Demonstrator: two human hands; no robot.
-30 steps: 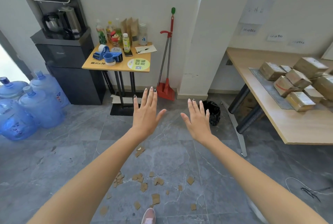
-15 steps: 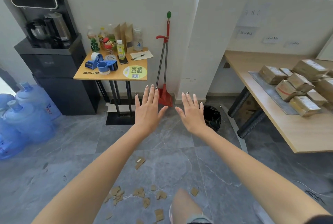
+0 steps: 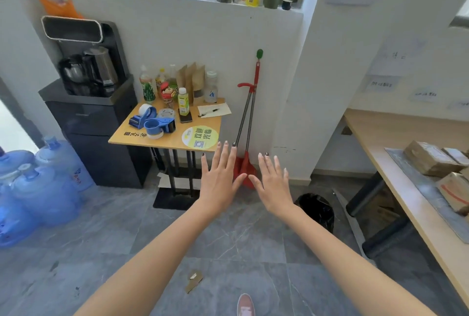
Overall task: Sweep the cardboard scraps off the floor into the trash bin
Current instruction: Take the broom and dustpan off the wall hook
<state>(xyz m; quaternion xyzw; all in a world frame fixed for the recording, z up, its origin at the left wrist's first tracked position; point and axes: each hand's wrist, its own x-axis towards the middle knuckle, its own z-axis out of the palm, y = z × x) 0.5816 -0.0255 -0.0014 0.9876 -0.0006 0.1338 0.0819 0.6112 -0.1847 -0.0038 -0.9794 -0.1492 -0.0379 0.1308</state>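
Observation:
A red broom and dustpan set [image 3: 247, 122] leans upright against the white wall between the small table and the pillar. My left hand [image 3: 219, 178] and my right hand [image 3: 272, 183] are stretched out in front of it, both open with fingers spread, palms down, holding nothing. A black-lined trash bin [image 3: 317, 210] stands on the floor right of my right wrist. One brown cardboard scrap [image 3: 194, 281] lies on the grey tiles between my forearms. The other scraps are out of view below.
A small wooden table [image 3: 175, 143] with bottles and tape dispensers stands left of the broom. A dark water dispenser [image 3: 96, 133] and blue water jugs [image 3: 43, 188] fill the left. A long table [image 3: 406, 163] with cardboard parcels runs along the right. My shoe [image 3: 245, 305] shows at the bottom.
I have stepped closer to the wall, so the broom, table and bin look larger. Most scraps have slipped out of view below. Both hands stay open and stretched forward.

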